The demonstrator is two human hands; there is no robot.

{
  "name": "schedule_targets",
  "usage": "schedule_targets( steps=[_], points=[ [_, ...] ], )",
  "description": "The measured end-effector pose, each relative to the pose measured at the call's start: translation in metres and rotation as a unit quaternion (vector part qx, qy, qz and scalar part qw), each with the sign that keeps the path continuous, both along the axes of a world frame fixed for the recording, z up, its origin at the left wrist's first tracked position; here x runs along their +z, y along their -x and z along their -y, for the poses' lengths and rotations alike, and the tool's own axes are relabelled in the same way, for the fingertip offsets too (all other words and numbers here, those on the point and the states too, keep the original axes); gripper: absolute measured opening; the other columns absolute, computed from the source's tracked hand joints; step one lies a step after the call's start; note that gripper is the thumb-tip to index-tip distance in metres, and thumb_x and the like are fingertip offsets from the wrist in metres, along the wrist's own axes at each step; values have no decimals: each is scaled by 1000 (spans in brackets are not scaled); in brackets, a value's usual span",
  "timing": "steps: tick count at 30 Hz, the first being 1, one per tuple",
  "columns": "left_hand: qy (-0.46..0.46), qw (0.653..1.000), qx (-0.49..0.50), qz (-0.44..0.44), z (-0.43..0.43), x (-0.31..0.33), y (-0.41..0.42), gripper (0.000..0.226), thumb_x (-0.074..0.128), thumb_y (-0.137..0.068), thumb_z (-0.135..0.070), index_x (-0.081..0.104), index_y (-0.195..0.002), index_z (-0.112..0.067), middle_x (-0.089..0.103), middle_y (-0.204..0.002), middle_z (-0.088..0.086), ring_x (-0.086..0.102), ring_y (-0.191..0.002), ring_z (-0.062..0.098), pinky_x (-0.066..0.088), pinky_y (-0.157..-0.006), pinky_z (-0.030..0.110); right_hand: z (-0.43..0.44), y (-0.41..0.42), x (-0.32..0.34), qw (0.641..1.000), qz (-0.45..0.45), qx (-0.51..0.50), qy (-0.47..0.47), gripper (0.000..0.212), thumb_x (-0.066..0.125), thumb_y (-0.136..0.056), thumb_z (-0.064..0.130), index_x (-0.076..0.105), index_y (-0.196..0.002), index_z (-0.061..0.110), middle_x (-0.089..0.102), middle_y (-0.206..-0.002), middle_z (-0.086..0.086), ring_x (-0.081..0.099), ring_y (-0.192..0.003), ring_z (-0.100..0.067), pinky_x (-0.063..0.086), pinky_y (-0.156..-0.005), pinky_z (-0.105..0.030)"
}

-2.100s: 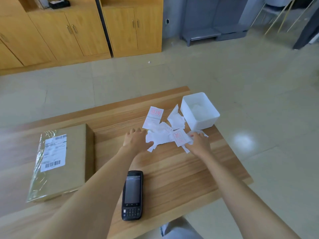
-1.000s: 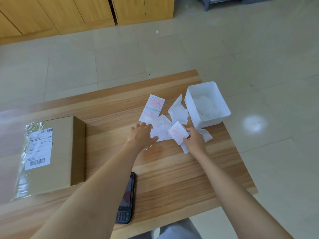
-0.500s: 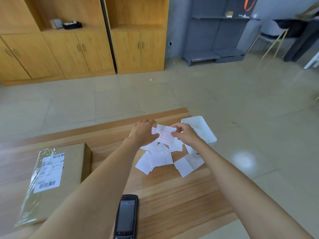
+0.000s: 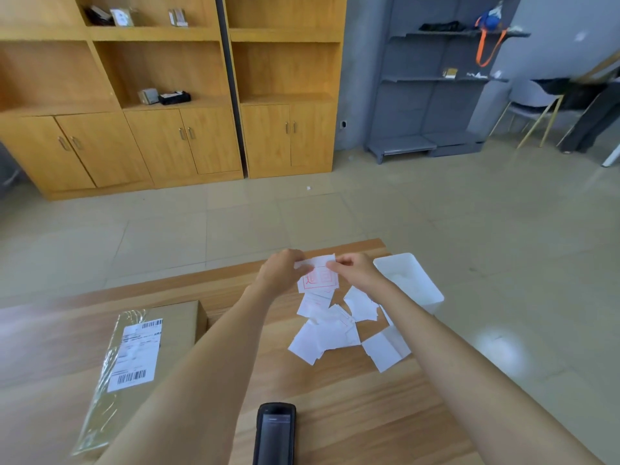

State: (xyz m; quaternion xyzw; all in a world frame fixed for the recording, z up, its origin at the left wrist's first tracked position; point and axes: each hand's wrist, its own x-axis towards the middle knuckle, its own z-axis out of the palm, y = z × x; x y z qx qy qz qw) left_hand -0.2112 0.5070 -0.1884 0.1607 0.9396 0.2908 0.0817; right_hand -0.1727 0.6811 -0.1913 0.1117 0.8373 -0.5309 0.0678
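Note:
Both hands hold one white paper slip with a red stamp (image 4: 318, 276) up above the wooden table (image 4: 352, 404). My left hand (image 4: 281, 272) pinches its top left corner and my right hand (image 4: 358, 272) pinches its top right corner. Below the slip, several more white slips (image 4: 330, 333) lie scattered on the table, some face down. A white plastic bin (image 4: 411, 283) stands just right of my right hand at the table's right edge.
A cardboard parcel (image 4: 141, 357) with a shipping label and clear tape lies on the left of the table. A black handheld scanner (image 4: 275, 434) lies at the near edge. Wooden cabinets (image 4: 167, 142) and a grey shelf (image 4: 436, 85) stand across the tiled floor.
My right hand picked a stamped slip from the pile, my left hand joined it, and both raised it off the table. The camera tilted up toward the room.

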Motion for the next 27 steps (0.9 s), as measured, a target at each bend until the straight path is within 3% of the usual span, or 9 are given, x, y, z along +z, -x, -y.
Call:
schedule_targets(
  steps=[3, 5, 8, 10, 13, 15, 19, 21, 27],
  points=[
    [-41, 999, 8, 4, 7, 2, 6, 18, 61, -91, -22, 65, -88, -5, 56, -76, 5, 48, -75, 24, 33, -65, 32, 3, 0, -2, 999, 17, 30, 12, 22, 69, -87, 24, 69, -101, 8, 69, -102, -6, 62, -96, -19, 47, -81, -27],
    [-63, 998, 15, 7, 11, 3, 9, 16, 61, -91, -21, 64, -83, -8, 55, -74, 4, 47, -73, 23, 33, -65, 31, 3, -4, -1, 997, 50, 65, -11, 14, 70, -86, 15, 68, -100, 10, 66, -92, 0, 58, -80, -13, 44, -65, -19],
    [-55, 998, 14, 5, 13, 3, 10, 16, 61, -91, -22, 65, -86, -7, 56, -75, 4, 48, -73, 23, 34, -66, 31, 2, -6, -4, 996, 61, 67, -20, 17, 66, -88, 11, 67, -105, 7, 60, -79, 2, 49, -61, -8, 39, -56, -18],
    [-44, 999, 17, 8, 14, 2, 11, 18, 60, -92, -23, 65, -88, -6, 56, -74, 3, 49, -74, 23, 35, -66, 31, 1, -5, -4, 997, 54, 57, -14, 16, 64, -90, 14, 67, -105, 6, 59, -78, 2, 49, -59, -7, 40, -56, -17],
    [-21, 999, 25, 21, 16, 0, 13, 18, 59, -92, -27, 62, -81, -12, 59, -72, 2, 56, -75, 25, 38, -67, 31, 0, -2, -2, 998, 40, 41, 9, 4, 63, -92, 16, 64, -90, 13, 64, -85, 0, 56, -66, -8, 45, -63, -19],
    [9, 999, 21, 27, 19, -3, 14, 21, 58, -92, -31, 61, -80, -14, 62, -77, 2, 62, -83, 26, 41, -69, 31, -2, -1, -1, 998, 33, 44, 28, 12, 63, -92, 15, 62, -82, 21, 65, -86, 1, 59, -70, -9, 47, -68, -21],
    [31, 998, 37, 27, 21, -6, 14, 33, 61, -90, -38, 59, -116, -18, 65, -111, 0, 59, -107, 21, 47, -88, 35, -3, 0, -1, 996, 40, 72, 22, 2, 67, -89, 12, 68, -90, 10, 68, -83, 2, 65, -71, -6, 50, -69, -17],
    [28, 999, 37, 25, 19, -6, 13, 44, 64, -88, -37, 51, -127, -20, 62, -118, 0, 57, -110, 20, 44, -86, 31, -2, 1, -1, 996, 40, 76, 14, 14, 68, -87, 9, 70, -99, 2, 69, -82, 1, 65, -71, -3, 48, -62, -13],
    [-14, 999, -8, 27, 7, -5, 15, 53, 71, -82, -32, 49, -129, -22, 59, -122, 0, 54, -114, 20, 46, -93, 36, 4, 2, -5, 994, 48, 99, 17, 21, 64, -86, -1, 69, -106, -7, 68, -79, -3, 64, -69, -2, 46, -60, -9]
  ],
)
